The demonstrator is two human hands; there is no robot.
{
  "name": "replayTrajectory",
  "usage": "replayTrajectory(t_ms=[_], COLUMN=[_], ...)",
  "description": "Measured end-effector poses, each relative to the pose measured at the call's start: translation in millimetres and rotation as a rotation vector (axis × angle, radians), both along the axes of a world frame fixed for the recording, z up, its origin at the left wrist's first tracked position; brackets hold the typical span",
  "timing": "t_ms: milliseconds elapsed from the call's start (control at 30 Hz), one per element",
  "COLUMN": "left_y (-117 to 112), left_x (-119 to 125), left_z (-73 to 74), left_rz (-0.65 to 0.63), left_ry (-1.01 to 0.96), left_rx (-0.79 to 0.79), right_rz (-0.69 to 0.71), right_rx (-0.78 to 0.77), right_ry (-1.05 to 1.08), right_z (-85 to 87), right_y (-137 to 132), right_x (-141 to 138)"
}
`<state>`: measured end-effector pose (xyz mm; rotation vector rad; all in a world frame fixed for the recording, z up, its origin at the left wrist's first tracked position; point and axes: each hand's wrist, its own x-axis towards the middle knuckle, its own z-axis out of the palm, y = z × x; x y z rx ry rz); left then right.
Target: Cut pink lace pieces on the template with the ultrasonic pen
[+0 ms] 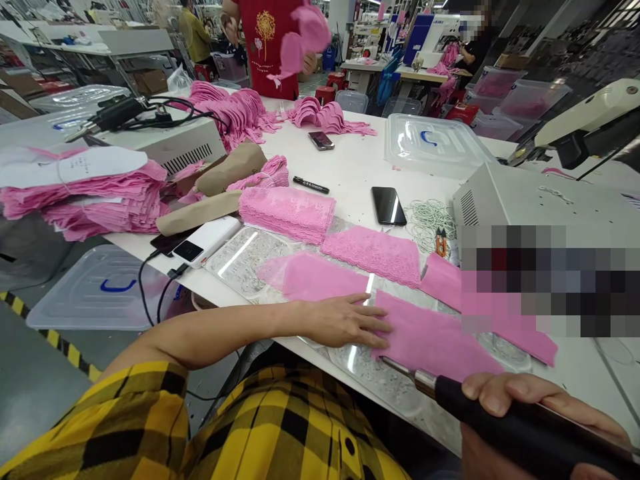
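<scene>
My left hand (347,321) lies flat with its fingers stretched out, fingertips on the left end of a pink fabric panel (433,337). In my right hand (517,390) is a black-handled tool (493,410) with a thin metal tip. That tip meets the panel's lower left corner, just below my left fingertips. Beyond my left hand lies another pink fabric piece (320,277). A clear patterned plate (245,260) sits under the fabric. Farther back are a stack of pink lace pieces (287,212) and a second lace-edged stack (373,252).
A white power bank (207,241) with cables is at the left table edge. Behind the fabric are a black phone (389,205), a marker (311,185), tangled cord (430,219) and orange snips (441,242). A machine box (540,200) stands right. A person in red (265,53) works opposite.
</scene>
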<state>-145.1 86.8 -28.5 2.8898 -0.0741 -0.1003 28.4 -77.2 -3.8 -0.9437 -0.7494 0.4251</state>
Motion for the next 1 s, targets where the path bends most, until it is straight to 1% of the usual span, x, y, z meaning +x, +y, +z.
replayTrajectory(t_ms=[167,267,500,667,767,867,1000], left_y=[-0.5,-0.8,-0.7,-1.0,-1.0,-0.5,0.0], left_x=[-0.9,-1.1,-0.5,-1.5,-1.9,-2.1,-2.9], left_z=[-2.0,-1.6,-0.5,-2.4,-2.7,-2.9,-4.8], left_rz=[0.024,0.028,0.054,0.044,0.040,0.052,0.050], left_ry=[-0.030,-0.017,-0.009,-0.078,-0.076,-0.091,-0.138], left_rx=[-0.036,-0.061,-0.118,-0.097,-0.082,-0.088,-0.093], right_rz=[-0.048,-0.065,-0.015,-0.017,0.003,-0.013,0.009], right_rx=[-0.023,-0.016,-0.010,0.002,-0.004,-0.010,0.024], right_ry=[0.036,0.013,-0.006,-0.010,-0.007,0.003,-0.045], right_z=[2.4,2.2,-0.3,0.2,1.1,1.3,0.6], right_y=[5.7,7.8,8.3,10.3,10.8,11.3,12.0], right_x=[-8.2,-10.2,-8.5,-9.6,-10.7,-11.2,-9.7])
